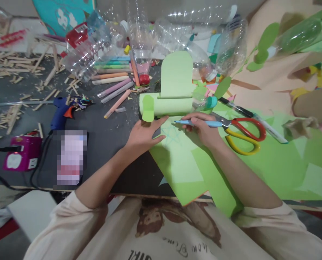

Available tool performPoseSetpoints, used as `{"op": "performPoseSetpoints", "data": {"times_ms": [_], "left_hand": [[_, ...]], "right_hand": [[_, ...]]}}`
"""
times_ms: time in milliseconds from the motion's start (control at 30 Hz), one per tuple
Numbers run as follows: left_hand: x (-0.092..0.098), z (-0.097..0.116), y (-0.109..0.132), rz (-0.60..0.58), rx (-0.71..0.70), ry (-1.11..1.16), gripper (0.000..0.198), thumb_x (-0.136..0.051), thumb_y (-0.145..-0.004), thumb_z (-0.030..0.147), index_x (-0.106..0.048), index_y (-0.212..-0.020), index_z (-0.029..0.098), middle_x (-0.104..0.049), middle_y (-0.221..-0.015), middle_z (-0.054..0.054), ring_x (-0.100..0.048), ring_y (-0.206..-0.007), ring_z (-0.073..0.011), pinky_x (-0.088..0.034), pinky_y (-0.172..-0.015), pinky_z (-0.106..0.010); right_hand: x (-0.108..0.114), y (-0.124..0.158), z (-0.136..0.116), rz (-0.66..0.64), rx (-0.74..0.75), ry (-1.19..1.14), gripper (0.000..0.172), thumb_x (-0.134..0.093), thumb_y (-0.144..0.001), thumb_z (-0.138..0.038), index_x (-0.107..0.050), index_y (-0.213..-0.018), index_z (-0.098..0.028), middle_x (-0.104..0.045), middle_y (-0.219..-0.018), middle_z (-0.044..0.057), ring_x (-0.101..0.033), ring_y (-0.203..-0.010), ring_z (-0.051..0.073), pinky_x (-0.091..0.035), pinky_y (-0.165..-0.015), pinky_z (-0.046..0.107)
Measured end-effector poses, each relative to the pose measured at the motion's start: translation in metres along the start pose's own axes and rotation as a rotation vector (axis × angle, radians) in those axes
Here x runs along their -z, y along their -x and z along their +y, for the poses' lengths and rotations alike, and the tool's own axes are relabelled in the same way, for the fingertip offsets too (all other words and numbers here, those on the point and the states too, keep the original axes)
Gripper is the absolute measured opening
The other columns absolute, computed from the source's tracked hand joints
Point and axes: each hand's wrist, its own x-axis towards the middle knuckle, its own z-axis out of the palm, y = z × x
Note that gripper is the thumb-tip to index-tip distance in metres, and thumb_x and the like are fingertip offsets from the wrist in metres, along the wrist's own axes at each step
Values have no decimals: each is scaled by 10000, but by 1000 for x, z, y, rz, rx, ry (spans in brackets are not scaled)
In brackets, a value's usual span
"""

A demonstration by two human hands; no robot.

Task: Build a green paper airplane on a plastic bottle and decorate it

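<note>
Near the left edge of a dark, crowded worktop (103,133), loose wooden sticks (14,65) lie behind a magenta box (22,153) with a white apple-shaped mark and smaller print too small to read. Right of it are a blue glue gun (58,112) with an orange trigger and, at the front edge, a phone (71,159) whose screen is blurred out. Coloured pens (116,86) lie farther back; no brand on them can be made out.

At the middle of the front edge sits a person, whose pale shirt (117,234) carries a printed figure and partly hidden lettering, apparently "GIRL" and "Time". The left hand (143,133) is spread, thumb and forefinger resting at the left side of a pale green sheet (186,166). This sheet lies over brighter green paper, in front of a paper-covered cylinder (174,105). On it is a faint blue star outline (172,134). The right hand (201,126) is closed around a blue pen (213,124), its tip just above the star. The hands are apart, the sheet between them. The step appears to be drawing; carrying on would call for a steady sheet and a controlled tip.

Towards the right edge lie red-and-yellow-handled scissors (226,124), then a black marker (239,107) and a white marker (272,130), its lettering unreadable.
</note>
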Motion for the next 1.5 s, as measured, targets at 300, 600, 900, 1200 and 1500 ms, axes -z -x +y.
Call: {"op": "performPoseSetpoints", "data": {"times_ms": [300,600,900,1200,1500], "left_hand": [[-6,-3,1,30,-13,-22,612,-512,-938,522,-418,-1487,270,-677,-1129,-73,-595,-1109,-272,-433,-948,-354],[-11,-7,3,94,-71,-32,621,-472,-946,574,-439,-1478,255,-686,-1127,-82,-603,-1096,-260,-425,-954,-337],[3,2,-1,-26,20,-11,637,-573,-920,463,-385,-1505,293,-677,-1110,-40,-591,-1068,-248,-406,-961,-318],[2,2,-2,-41,26,-13,624,-534,-930,489,-385,-1503,290,-665,-1136,-49,-586,-1061,-254,-401,-936,-333],[-5,-3,0,21,2,2,615,-530,-933,511,-405,-1494,293,-673,-1187,-47,-583,-1155,-254,-414,-1004,-332]], "right_hand": [[0,4,-5,6,17,25,304,-766,-699,-535,-763,-799,-248,-694,-633,-4,-569,-524,123,-473,-495,273],[-5,9,-12,12,30,137,343,-769,-707,-560,-743,-802,-232,-719,-720,26,-649,-611,154,-546,-576,301],[-6,5,-8,11,50,110,386,-774,-686,-595,-748,-802,-228,-696,-673,11,-605,-546,127,-515,-524,277],[-7,4,-9,-5,91,109,308,-791,-699,-505,-706,-781,-221,-683,-663,-2,-603,-553,117,-503,-527,256],[-7,2,-6,-14,113,197,231,-764,-734,-415,-680,-766,-202,-679,-680,7,-595,-575,125,-473,-530,259]]}}
